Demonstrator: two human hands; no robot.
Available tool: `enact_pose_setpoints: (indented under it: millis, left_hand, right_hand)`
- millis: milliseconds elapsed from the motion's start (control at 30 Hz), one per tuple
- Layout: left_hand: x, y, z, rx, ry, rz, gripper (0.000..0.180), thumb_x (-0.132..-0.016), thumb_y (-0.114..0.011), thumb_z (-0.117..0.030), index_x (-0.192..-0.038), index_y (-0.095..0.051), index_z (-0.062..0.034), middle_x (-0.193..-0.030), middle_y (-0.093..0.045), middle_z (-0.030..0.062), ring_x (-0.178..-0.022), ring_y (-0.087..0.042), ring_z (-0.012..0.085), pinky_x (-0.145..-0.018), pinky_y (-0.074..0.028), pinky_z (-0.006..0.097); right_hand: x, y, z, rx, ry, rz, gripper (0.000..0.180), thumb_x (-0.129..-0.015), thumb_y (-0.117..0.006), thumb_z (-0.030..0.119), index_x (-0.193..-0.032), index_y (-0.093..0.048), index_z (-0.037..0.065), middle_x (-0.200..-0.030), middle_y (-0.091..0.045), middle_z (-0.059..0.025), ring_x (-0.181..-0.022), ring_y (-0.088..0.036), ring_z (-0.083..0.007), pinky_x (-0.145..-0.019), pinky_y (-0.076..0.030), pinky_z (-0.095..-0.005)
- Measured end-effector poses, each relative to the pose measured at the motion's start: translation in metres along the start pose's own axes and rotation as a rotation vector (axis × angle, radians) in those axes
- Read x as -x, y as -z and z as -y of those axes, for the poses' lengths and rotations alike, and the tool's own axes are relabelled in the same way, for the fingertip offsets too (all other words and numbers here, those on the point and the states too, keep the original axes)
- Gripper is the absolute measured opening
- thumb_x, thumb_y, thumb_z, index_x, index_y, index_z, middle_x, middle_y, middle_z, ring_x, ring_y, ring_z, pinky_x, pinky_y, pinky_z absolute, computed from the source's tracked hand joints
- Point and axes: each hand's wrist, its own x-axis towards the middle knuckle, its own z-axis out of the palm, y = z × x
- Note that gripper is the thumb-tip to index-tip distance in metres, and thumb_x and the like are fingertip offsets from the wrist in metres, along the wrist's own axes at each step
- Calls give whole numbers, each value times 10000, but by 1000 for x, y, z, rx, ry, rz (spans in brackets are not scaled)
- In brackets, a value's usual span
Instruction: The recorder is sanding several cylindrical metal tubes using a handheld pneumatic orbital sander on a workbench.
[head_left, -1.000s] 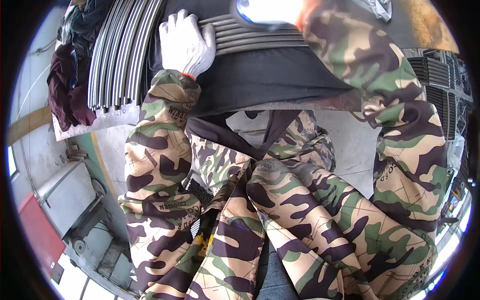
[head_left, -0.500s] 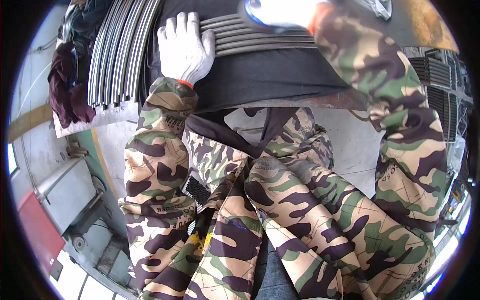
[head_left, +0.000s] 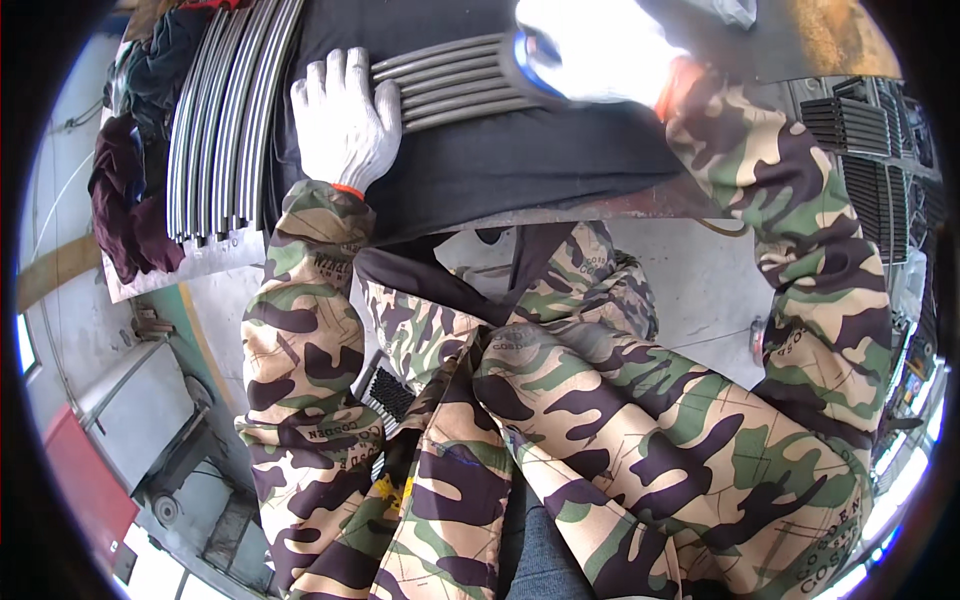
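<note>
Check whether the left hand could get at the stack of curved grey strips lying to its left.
Probably yes: the left hand lies flat on the dark cloth, the curved grey strips are just beside it, and nothing lies between.

A pale grey concrete floor [head_left: 690, 290] runs beneath a dark metal workbench [head_left: 600, 205]. Stacked black ribbed metal grilles [head_left: 865, 150] stand at the right, a red metal cabinet [head_left: 75, 480] at the left, with bright daylight along the lower edges.

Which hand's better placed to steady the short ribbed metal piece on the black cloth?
Left, probably. The left hand lies flat, fingers spread on the end of the ribbed metal piece. The right hand is at its other end, gripping something blue.
</note>
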Motion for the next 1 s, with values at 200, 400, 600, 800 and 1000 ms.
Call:
enact_pose_setpoints:
  millis: [200,400,600,800,1000]
  left_hand:
    - [2,-5,2,17,-14,2,477,-963,-636,-316,-1310,-659,11,-1296,-664,185,-1181,-603,381,-1043,-441,529]
    - [2,-1,-3,-6,-22,-18,479,-982,-628,-305,-1338,-649,16,-1323,-660,210,-1206,-598,392,-1063,-435,535]
    - [3,-5,0,-8,-26,-60,467,-976,-632,-304,-1318,-656,14,-1296,-667,209,-1182,-603,389,-1050,-439,533]
    - [3,-4,0,11,-19,-58,458,-939,-662,-322,-1260,-675,4,-1217,-677,186,-1120,-616,370,-998,-452,519]
    - [1,-6,-3,23,-24,-78,493,-940,-674,-351,-1280,-672,6,-1258,-678,204,-1144,-617,386,-1010,-449,531]
  right_hand:
    - [-9,0,5,-30,-49,-37,259,-930,-655,288,-1035,-689,54,-1007,-686,-228,-914,-709,-424,-784,-592,-535]
    - [-16,-1,3,-18,-46,-69,253,-935,-638,281,-1036,-689,55,-1026,-691,-232,-925,-708,-434,-809,-589,-535]
    - [0,-3,8,-39,25,-9,261,-927,-658,296,-1038,-686,62,-994,-679,-218,-906,-706,-426,-765,-595,-532]
    - [-10,-7,4,5,-41,-51,249,-920,-670,292,-1014,-687,62,-983,-676,-209,-897,-706,-411,-772,-595,-535]
    - [-18,-14,3,24,-61,-89,252,-912,-671,298,-1010,-690,67,-1001,-682,-219,-920,-708,-417,-769,-598,-539]
